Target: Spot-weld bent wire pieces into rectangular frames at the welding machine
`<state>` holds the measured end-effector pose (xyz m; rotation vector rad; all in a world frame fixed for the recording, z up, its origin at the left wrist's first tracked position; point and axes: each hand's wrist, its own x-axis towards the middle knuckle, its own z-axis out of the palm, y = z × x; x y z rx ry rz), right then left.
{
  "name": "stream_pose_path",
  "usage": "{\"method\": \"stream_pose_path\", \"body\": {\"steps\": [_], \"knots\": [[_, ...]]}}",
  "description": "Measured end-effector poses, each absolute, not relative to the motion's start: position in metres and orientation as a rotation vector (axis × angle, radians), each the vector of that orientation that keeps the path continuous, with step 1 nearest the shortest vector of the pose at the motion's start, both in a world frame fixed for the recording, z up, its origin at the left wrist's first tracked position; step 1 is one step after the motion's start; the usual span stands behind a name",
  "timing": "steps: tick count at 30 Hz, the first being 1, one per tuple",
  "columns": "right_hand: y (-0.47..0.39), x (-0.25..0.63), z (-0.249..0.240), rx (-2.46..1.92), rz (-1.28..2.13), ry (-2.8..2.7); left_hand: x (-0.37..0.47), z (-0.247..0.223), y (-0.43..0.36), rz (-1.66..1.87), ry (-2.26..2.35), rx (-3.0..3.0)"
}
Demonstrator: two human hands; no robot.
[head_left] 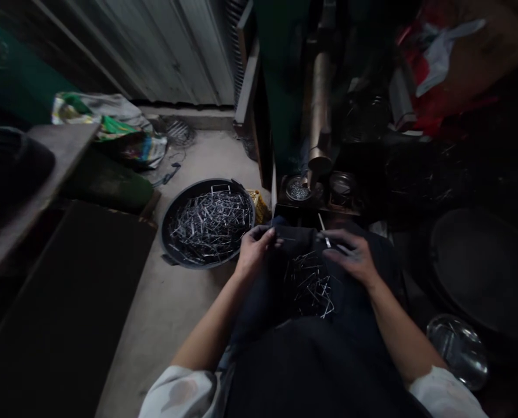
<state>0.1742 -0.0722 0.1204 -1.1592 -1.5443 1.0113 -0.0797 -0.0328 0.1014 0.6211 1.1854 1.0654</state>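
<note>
My left hand (pixel 257 244) is closed in a pinch above my lap, near the right rim of a round black basin; a thin wire piece seems to stick out of its fingers. Across from it, my right hand (pixel 349 251) has its fingers closed around a short light metal strip (pixel 323 227) that points up and away. Between and below both hands, a loose heap of thin bent wire pieces (pixel 313 284) lies on the dark cloth over my lap. Many similar pieces (pixel 211 223) fill the black basin (pixel 165 232) on the floor.
A machine with a metal shaft (pixel 320 110) stands ahead, above a small dish of metal bits (pixel 298 189). A yellow basket (pixel 259 204) sits behind the basin. At the left is a dark board (pixel 71 302); at the right are a large round container (pixel 481 267) and a shiny bowl (pixel 457 351).
</note>
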Motion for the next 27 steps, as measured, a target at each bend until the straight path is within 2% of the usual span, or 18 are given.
{"method": "stream_pose_path", "body": {"steps": [3, 8, 27], "knots": [[-0.062, 0.166, 0.117, -1.099, 0.891, -1.794, -0.049, 0.101, -0.034, 1.011, 1.11, 0.566], [-0.051, 0.167, 0.098, -1.102, 0.807, -1.858, -0.026, 0.104, -0.036, 0.969, 1.028, 0.5], [-0.041, 0.173, 0.107, -1.097, 0.844, -1.825, -0.02, 0.108, -0.034, 1.037, 0.98, 0.518]]}}
